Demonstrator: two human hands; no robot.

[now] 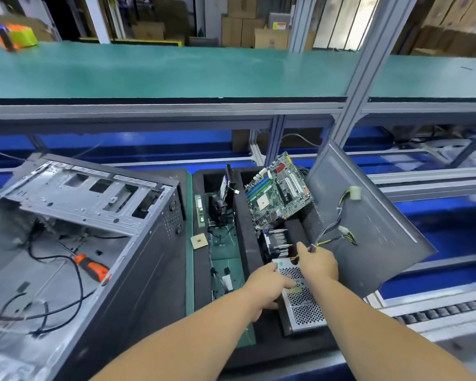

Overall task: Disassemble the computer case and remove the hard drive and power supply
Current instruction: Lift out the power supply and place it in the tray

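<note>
Silver power box (pixel 302 295) in black tray (pixel 264 345) at 5 o'clock, left hand (pixel 267 288) fingers curled on its near side, right hand (pixel 318 264) pinching its wires (pixel 333 224), open computer case (pixel 74 224) at 9 o'clock

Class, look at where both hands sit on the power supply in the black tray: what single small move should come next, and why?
Probably tuck the cable bundle down beside the power supply. The right hand pinches the wires where they leave the unit, the left hand grips its side, and the connectors trail loosely over the grey side panel, outside the tray.
</note>
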